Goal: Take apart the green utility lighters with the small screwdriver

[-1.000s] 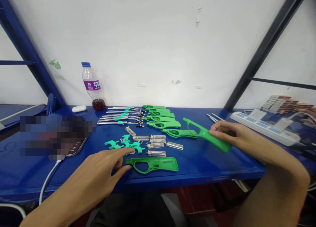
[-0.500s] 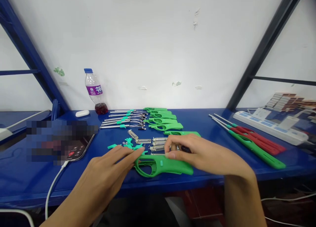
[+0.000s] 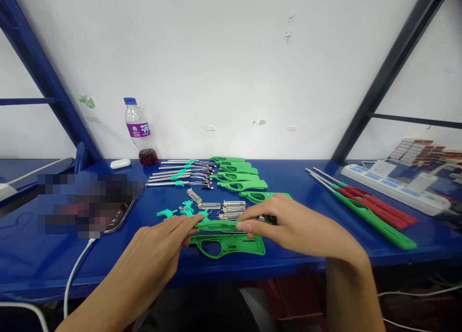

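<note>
My left hand [image 3: 159, 252] and my right hand [image 3: 288, 226] meet near the front edge of the blue bench [image 3: 306, 255]. Together they pinch a green plastic handle shell [image 3: 216, 224], tilted on edge just above a second green shell half [image 3: 227, 245] that lies flat with its open inside up. Left fingertips grip the raised shell's left end, right thumb and fingers its right end. Small teal trigger pieces [image 3: 173, 210] and clear tubes [image 3: 233, 207] lie just behind the hands.
A row of green handles [image 3: 238, 174] and metal rods with wires [image 3: 180, 174] lies further back. Finished red and green long lighters [image 3: 364, 207] rest at right, near a power strip [image 3: 393, 185]. A bottle [image 3: 139, 132], earbud case [image 3: 120, 163], phone [image 3: 117, 216] and cable stand left.
My right hand set a finished green lighter down at right, came back to the centre, and both hands lifted the upper green shell off the half lying on the bench.
</note>
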Demonstrator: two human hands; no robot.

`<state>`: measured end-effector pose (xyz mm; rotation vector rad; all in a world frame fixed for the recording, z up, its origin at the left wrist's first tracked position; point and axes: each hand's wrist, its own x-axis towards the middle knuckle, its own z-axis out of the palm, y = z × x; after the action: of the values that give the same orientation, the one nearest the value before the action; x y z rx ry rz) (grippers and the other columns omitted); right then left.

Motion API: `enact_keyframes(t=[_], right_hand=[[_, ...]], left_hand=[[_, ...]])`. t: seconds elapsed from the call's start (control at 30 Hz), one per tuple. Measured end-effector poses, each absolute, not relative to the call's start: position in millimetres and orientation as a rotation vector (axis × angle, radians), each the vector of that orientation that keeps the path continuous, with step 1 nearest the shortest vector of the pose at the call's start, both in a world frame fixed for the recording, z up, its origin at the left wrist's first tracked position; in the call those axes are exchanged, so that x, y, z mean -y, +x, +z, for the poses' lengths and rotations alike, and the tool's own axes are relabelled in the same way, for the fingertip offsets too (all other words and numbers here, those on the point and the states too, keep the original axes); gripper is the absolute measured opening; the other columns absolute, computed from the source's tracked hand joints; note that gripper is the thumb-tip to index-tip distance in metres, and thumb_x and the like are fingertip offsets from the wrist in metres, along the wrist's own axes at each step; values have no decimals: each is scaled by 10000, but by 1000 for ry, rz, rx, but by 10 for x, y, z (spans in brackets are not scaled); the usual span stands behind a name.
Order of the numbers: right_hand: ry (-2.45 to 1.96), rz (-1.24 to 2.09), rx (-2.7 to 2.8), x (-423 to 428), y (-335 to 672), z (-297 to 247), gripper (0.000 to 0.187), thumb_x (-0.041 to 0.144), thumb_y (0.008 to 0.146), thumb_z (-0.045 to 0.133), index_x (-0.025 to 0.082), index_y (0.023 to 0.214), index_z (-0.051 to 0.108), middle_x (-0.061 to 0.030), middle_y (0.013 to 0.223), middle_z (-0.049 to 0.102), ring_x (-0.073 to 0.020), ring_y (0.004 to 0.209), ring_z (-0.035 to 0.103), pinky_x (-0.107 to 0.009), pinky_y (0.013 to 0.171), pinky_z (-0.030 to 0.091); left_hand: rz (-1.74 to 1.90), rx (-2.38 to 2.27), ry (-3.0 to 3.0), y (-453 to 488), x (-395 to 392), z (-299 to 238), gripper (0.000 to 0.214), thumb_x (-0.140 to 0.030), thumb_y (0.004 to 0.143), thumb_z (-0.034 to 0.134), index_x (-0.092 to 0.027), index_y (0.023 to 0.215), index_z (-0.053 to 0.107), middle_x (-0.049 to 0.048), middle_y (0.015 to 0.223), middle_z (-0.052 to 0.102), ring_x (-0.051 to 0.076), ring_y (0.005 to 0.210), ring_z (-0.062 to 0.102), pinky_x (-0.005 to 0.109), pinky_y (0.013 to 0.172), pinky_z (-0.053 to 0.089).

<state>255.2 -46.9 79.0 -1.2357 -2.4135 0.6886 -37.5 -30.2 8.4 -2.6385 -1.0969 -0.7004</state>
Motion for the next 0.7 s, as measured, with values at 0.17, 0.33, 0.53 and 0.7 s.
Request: enact_keyframes(t=[0.17,0.33,0.53,0.7], right_hand=[[-1216,719,2383,421,2539,757,534,537,1076,462,204,763,737,14,713,717,-118,553,500,-278,604,365],[-1232,715,2386,419,2543,758,544,511,1084,454,196,710,691,30,668,673,-100,534,456,-277,592,345],[-1264,738,2377,410,2535,760,532,504,1082,465,200,727,718,36,662,679,-101,526,445,-287,585,341],[-1344,705,2357,471,2538,779,376,566,1011,582,278,1000,822,-4,977,802,-187,796,652,-296,705,423]], left_hand=[[-627,1259,-2726,-381,335,97,615,-33,856,342,-274,1340,636,0,870,793,193,674,758,262,577,514],[-456,1243,-2729,-385,344,41,587,11,781,344,-232,1219,649,23,835,782,228,640,739,293,551,464],[-487,1228,-2780,-418,337,37,626,31,798,331,-238,1290,610,5,847,765,223,662,733,303,576,474],[-699,1216,-2776,-420,384,192,342,-261,1078,400,-323,1315,639,25,1138,744,242,999,719,332,801,563]])
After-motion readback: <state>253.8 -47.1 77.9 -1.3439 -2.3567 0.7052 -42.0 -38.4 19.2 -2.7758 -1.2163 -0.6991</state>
